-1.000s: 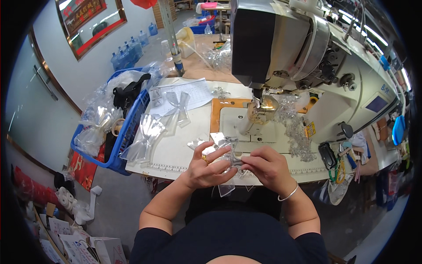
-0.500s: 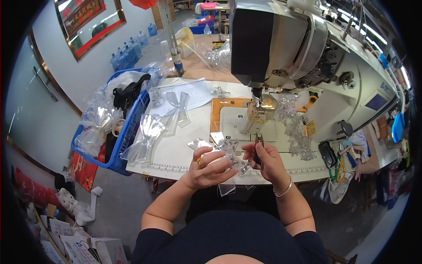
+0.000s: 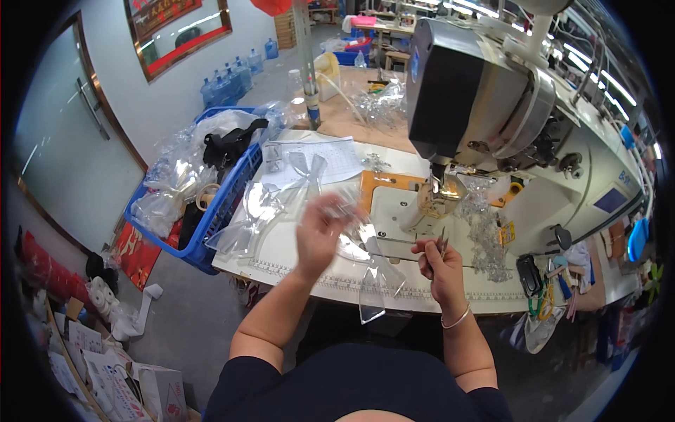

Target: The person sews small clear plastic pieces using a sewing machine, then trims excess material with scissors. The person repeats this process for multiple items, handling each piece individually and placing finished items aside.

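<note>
Left hand (image 3: pixel 320 228) gripping clear plastic bow (image 3: pixel 369 264), right hand (image 3: pixel 439 261) pinching small snips (image 3: pixel 443 243) — hands apart

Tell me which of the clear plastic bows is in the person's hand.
The clear bow in the left hand, hanging over the table's front edge; the others lie flat on the table by the blue basket.

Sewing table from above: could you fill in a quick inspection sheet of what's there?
Surface: white sewing table with ruler markings along its front edge.
Job's things: clear plastic bow piece at the left hand, blurred; small metal tool in the right hand.
Clutter: clear plastic bows; blue basket of plastic.
Fingers: both hands bare.
Cables: nothing seen.
Surroundings: sewing machine, water bottles.
</note>
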`<state>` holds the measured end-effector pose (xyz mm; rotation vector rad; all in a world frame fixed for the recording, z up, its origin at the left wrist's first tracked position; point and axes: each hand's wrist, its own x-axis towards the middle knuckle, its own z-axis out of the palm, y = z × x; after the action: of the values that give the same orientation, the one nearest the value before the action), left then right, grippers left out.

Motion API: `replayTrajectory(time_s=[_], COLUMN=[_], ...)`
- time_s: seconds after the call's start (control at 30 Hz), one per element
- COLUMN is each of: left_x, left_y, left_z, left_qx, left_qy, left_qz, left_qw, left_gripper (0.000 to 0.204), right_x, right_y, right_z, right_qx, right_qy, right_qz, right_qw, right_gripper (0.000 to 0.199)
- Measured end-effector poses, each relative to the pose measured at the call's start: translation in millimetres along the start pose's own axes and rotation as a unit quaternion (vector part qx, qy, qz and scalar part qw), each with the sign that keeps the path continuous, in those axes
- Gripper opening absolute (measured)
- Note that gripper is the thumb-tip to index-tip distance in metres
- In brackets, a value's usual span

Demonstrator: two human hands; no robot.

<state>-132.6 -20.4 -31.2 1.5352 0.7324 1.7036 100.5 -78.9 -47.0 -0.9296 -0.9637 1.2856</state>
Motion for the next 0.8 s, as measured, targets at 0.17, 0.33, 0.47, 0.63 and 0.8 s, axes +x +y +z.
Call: replayTrajectory(time_s=[0.17,0.33,0.47,0.63,0.8], left_x=[62.0,106.1,165.1,218.7,243.9], left_y=[-29.2,-76.5,-123.3,-138.3,-135.3], left_z=[-72.6,-66.5,-27.9,27.8,47.9], left_qx=[-0.234,-0.209,-0.243,-0.116,-0.265], left_qy=[0.019,-0.003,-0.029,-0.088,-0.040], left_qz=[-0.270,-0.410,-0.378,-0.397,-0.381], left_qw=[0.934,0.888,0.893,0.906,0.885], left_gripper=[0.031,0.025,0.022,0.014,0.015], right_x=[-12.2,-29.9,-39.9,-60.3,-57.4], right_y=[7.6,31.2,29.9,32.3,31.5], right_z=[-8.9,-61.9,-86.7,-109.7,-94.7], right_qx=[-0.273,-0.452,-0.534,-0.608,-0.625], right_qy=[0.055,0.114,0.152,0.175,0.205], right_qz=[-0.056,-0.153,-0.185,-0.175,-0.190], right_qw=[0.959,0.872,0.811,0.754,0.729], right_gripper=[0.017,0.015,0.015,0.023,0.025])
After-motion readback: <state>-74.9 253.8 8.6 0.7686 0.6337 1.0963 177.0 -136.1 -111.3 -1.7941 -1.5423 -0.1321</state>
